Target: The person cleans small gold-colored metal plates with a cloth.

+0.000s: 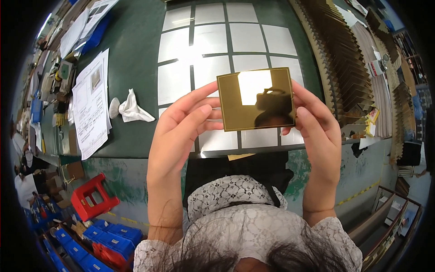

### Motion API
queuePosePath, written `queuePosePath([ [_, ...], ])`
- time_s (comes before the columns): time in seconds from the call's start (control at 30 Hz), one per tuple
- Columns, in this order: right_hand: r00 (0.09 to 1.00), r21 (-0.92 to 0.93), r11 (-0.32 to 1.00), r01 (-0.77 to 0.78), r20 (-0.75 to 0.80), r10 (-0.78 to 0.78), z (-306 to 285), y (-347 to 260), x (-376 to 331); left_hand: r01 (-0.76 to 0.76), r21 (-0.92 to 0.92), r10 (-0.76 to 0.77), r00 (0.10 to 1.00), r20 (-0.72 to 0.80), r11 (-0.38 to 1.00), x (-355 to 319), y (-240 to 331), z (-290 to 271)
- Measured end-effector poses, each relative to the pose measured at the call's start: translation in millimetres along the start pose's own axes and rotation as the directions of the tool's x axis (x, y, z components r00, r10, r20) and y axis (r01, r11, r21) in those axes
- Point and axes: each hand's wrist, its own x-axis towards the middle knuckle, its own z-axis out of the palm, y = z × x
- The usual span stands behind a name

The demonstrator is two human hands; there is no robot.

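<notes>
Between my two hands I hold up a shiny gold mirror-like rectangular plate (235, 113) with a thin line border near its edges. It reflects a bright light patch and a dark silhouette. My left hand (183, 118) grips the plate's left edge, and my right hand (317, 124) grips its right edge; some fingers are hidden behind it. Below the plate, several pale reflective rectangular sheets (174, 81) lie in rows on the green tabletop (133, 59).
On the left lie printed papers (90, 104) and a crumpled white cloth (134, 109). Long rows of stacked dark plates with zigzag edges (340, 59) stand on the right. A red stool (95, 197) and blue bins (113, 238) are on the floor at lower left.
</notes>
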Motion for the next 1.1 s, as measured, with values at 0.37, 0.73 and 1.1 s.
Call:
queuePosePath([
  [0.37, 0.996, -0.125, 0.989, 0.082, -0.010, -0.084, 4, -1, -5, -0.029, 0.026, 0.030, 0.997, -0.071, 0.999, -2, -2, 5],
  [0.73, 0.997, -0.109, 0.994, 0.026, 0.079, -0.017, -9, 15, -2, -0.031, -0.005, 0.030, 0.980, -0.199, 0.999, -4, -12, 1],
  [1.1, 0.924, -0.664, 0.667, 0.339, 0.104, -0.367, -35, -29, -20, -0.065, 0.112, 0.086, 0.977, -0.195, 0.992, 3, -14, 19],
])
